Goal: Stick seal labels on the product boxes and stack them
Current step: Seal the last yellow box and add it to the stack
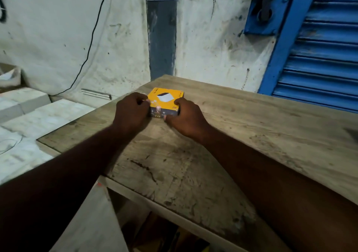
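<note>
A yellow product box [166, 99] with a dark front face lies flat on the worn wooden table [251, 127], near its far left corner. My left hand [131, 114] grips the box's left side with curled fingers. My right hand [187, 119] grips its right front corner, thumb on top. A small strip, maybe a seal label, shows on the dark front face between my hands; the blur hides its details.
The table's left edge drops to white slabs [38, 112] on the lower left. A stained white wall with a black cable [91, 44] stands behind. A blue roller shutter [319, 54] fills the right. An open shelf space [155, 226] lies under the table's near edge.
</note>
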The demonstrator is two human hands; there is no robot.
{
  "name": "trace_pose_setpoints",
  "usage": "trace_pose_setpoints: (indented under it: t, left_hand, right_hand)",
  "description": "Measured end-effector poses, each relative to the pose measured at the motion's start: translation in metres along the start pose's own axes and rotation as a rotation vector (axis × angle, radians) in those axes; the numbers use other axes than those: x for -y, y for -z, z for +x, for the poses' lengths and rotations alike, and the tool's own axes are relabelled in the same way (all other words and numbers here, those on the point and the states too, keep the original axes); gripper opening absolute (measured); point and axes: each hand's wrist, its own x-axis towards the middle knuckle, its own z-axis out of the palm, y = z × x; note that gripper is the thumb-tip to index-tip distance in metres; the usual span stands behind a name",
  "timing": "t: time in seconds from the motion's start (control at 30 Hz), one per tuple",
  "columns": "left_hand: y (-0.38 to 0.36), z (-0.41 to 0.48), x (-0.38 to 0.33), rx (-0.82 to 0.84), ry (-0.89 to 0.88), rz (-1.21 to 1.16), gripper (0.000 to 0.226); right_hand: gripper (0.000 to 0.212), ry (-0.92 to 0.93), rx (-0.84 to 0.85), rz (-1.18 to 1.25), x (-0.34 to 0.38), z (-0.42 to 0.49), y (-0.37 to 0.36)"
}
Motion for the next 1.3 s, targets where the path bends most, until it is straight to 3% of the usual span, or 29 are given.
trace_pose_setpoints:
  t: [0.2,0.53,0.7,0.87,0.93,1.0,1.2,1.3]
  left_hand:
    - [-0.02,-0.013,-0.025,0.034,-0.006,-0.071,0.023]
    - [-0.081,-0.047,-0.099,0.181,-0.097,-0.296,0.014]
    - [-0.117,-0.069,-0.151,0.333,0.097,-0.667,0.029]
    - [-0.148,-0.089,-0.192,0.502,0.272,-0.867,0.006]
    - [-0.156,-0.094,-0.199,0.561,0.363,-0.942,0.009]
    - [-0.165,-0.096,-0.203,0.605,0.425,-0.996,0.006]
    - [-0.177,-0.095,-0.2,0.725,0.51,-1.08,0.034]
    - [-0.172,-0.094,-0.198,0.721,0.512,-1.076,0.032]
  right_hand:
    - [0.045,-0.043,-0.107,0.015,-0.024,-0.013,0.02]
    - [0.057,0.002,-0.419,0.086,-0.084,-0.06,0.093]
    - [0.06,0.015,-0.538,0.044,-0.121,-0.085,0.135]
    - [0.05,0.0,-0.624,0.048,-0.159,-0.104,0.165]
    - [0.049,-0.006,-0.623,0.047,-0.171,-0.111,0.171]
    - [0.05,-0.006,-0.627,0.038,-0.18,-0.115,0.177]
    - [0.047,0.076,-0.61,0.037,-0.185,-0.109,0.172]
    - [0.051,0.093,-0.558,0.018,-0.185,-0.107,0.168]
